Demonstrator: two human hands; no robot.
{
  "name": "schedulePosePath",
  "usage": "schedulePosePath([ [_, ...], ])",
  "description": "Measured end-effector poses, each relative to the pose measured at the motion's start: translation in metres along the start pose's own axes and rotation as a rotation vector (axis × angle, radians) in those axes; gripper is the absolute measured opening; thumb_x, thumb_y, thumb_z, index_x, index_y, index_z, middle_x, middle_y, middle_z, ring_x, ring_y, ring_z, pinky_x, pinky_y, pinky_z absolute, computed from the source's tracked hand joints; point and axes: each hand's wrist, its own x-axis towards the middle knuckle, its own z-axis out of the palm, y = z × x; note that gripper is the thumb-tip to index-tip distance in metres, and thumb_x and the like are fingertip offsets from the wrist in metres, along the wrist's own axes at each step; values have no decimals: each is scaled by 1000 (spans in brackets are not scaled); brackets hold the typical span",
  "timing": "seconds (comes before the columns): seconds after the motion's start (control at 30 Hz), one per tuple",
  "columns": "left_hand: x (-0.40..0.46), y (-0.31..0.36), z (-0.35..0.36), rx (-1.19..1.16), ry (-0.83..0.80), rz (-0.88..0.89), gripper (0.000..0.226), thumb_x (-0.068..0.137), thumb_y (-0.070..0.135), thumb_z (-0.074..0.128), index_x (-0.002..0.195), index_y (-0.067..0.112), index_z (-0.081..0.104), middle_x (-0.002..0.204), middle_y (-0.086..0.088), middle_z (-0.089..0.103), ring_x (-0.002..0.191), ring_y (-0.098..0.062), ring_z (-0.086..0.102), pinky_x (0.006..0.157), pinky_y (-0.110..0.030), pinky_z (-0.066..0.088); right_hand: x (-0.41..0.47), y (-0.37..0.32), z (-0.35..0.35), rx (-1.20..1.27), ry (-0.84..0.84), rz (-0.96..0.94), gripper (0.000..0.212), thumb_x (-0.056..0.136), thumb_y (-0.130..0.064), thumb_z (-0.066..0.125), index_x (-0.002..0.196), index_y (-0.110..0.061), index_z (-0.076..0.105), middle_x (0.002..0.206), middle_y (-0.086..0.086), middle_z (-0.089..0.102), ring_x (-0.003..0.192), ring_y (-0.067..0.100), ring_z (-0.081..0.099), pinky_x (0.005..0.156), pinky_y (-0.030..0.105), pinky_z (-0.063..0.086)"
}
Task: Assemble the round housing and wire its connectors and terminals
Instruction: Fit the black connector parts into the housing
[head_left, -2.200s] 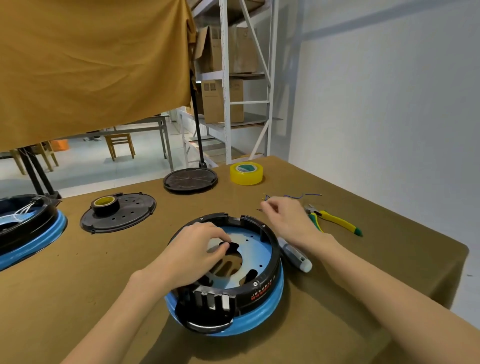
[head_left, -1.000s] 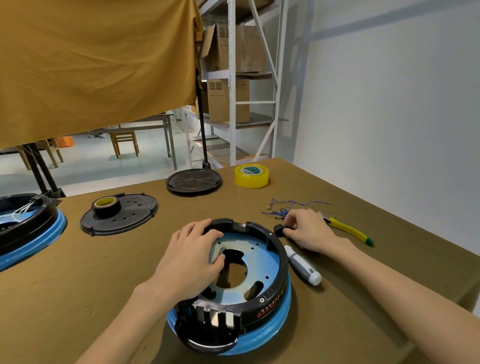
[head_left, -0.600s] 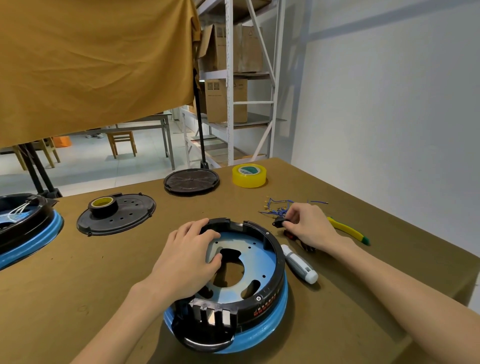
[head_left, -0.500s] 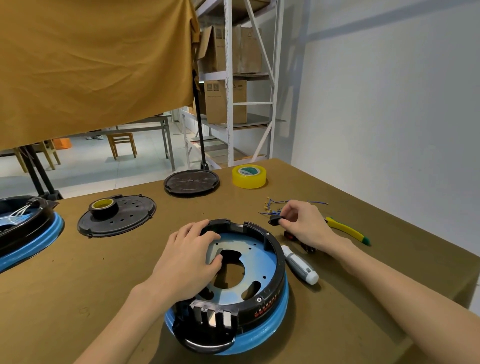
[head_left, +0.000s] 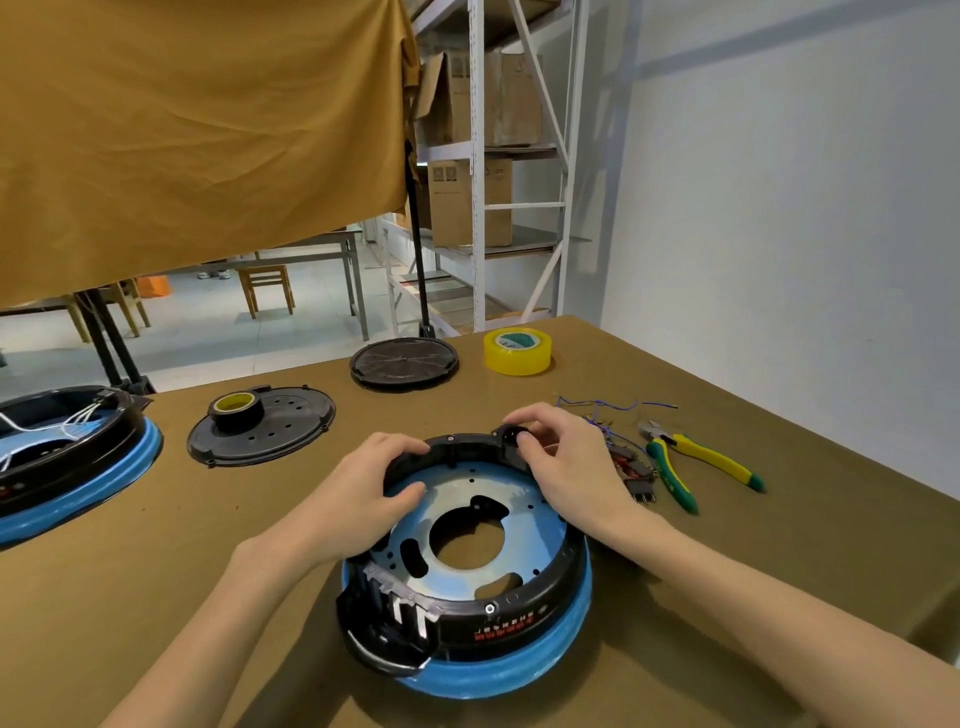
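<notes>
Round housing (head_left: 467, 551) on the counter (head_left: 156, 597), blue band at its base, metal plate inside. Left hand (head_left: 358, 499) curled over the near-left rim, thumb inside on the plate, fingers outside on the wall: a steadying grip. Right hand (head_left: 566, 462) at the far rim, thumb and forefinger pinching a small black connector (head_left: 514, 435) against a notch in the wall. Just right of that grip, loose wires (head_left: 602, 410) and small black and red parts (head_left: 631, 470); beyond them, cutters (head_left: 696, 462) with yellow-green handles. Farther off, yellow tape (head_left: 517, 351) and two black lids (head_left: 260, 434).

Likely risk: connector entering the notch askew and jamming, or slipping from so narrow a pinch and dropping inside the housing; a harder push possibly sliding the housing if the left grip loosens.

Against half a second ago: connector carried from above the wire pile to the rim; left hand shifted farther round the wall.
</notes>
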Motion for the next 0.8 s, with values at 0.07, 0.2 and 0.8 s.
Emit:
schedulePosePath([
  [0.07, -1, -1, -2, -21, -9, 26, 44, 100, 31, 65, 140, 39, 51, 135, 23, 54, 118, 7, 53, 97, -11, 39, -2, -1, 3, 1, 34, 9, 23, 100, -10, 59, 110, -23, 74, 96, -12, 70, 91, 0, 64, 78, 15, 50],
  [0.2, 1, 0, -14, 105, 154, -5, 42, 99, 22, 67, 139, 33, 59, 133, 18, 61, 117, 2, 56, 105, -27, 48, -1, -3, 4, -103, 70, 74, 20, 97, -22, 62, 104, -36, 74, 79, -20, 70, 78, -2, 64, 64, 20, 47],
  [0.8, -25, 99, 19, 101, -403, 124, 57, 86, 60, 64, 128, 21, 63, 119, -1, 72, 103, -18, 67, 91, -39, 58, -3, 8, -5, 32, -15, 15, 26, 101, -11, 59, 121, -21, 72, 103, -10, 71, 95, 7, 66, 83, 31, 59],
])
